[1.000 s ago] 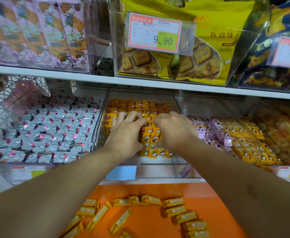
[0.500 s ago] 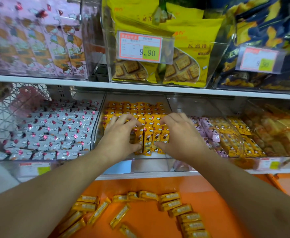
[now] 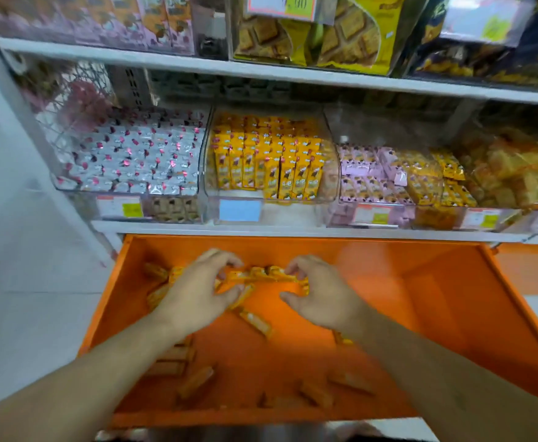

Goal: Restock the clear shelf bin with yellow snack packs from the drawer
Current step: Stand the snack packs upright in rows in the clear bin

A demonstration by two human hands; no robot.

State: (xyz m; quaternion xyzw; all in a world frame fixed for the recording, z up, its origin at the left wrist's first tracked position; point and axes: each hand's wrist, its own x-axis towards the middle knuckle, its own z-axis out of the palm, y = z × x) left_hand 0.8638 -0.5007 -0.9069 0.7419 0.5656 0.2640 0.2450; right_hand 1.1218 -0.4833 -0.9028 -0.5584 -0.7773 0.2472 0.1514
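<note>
From the head view, both hands are reaching into the orange drawer (image 3: 452, 298). The left hand (image 3: 194, 291) and right hand (image 3: 322, 298) are hovering with fingers loosely curled, holding nothing, on either side of a cluster of yellow snack packs (image 3: 261, 275) lying between their fingertips. More packs are lying scattered nearer the person. Above, the clear shelf bin (image 3: 271, 205) is standing partly filled with upright yellow packs.
</note>
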